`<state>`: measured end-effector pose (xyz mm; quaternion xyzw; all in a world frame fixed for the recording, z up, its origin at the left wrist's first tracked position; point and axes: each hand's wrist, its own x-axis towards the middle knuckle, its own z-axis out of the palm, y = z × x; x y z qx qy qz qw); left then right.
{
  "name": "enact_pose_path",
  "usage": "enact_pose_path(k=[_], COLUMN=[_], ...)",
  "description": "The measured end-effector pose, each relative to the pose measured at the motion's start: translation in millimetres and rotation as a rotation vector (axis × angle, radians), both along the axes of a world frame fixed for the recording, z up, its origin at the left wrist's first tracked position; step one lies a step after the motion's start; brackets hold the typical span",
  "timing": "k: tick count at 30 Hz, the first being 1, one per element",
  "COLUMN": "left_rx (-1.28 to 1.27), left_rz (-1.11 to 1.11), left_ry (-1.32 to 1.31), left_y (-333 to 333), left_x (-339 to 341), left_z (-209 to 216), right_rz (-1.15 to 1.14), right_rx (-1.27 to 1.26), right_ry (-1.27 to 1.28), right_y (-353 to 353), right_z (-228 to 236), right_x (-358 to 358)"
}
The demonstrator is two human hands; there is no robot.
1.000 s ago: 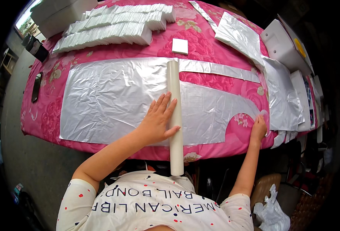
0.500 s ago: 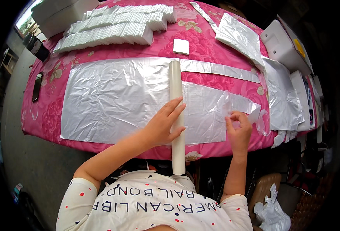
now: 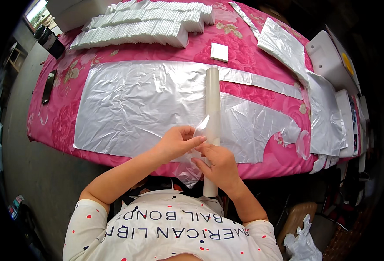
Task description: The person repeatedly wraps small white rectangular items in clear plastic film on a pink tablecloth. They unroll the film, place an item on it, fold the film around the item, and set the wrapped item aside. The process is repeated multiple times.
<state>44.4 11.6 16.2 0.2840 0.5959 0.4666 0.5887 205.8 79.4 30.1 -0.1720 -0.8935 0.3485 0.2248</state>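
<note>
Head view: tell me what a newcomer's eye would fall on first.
Likely the bright pink floral tablecloth, with a broad, wrinkled silver sheet spread across its middle. Next, the long cream tube lying across the silver, its near end jutting past the cloth's edge, where the left hand and right hand meet at some clear film. Then the dense rows of thin white pieces at the far left.

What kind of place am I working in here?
Probably a makeshift work area, perhaps in a home or small workshop: a table covered with a pink floral cloth, rows of stacked white pieces, and a large silvery sheet spread out.
</note>
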Motion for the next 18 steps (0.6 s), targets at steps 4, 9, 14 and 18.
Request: enact_pose_path(k=[4,9,14,18], left_rx=[0.086,0.066,0.025,-0.014], left_rz=[0.082,0.043,-0.010,0.087], left_ry=[0.326,0.316,0.306,0.014], left_y=[-4,-3,-6,-5], left_x=[-3,-11,-21,-24], left_z=[-11,-12,-15,-15], right_rz=[0.041,0.161,0.216,0.113], right_rx=[0.077,0.165,0.188,0.070], right_ry=[-0.012,-0.025,-0.019,0.034], right_y=[-1,-1,-3,-4], right_z=[1,-4,-4,-5], right_x=[3,0,-3,-3])
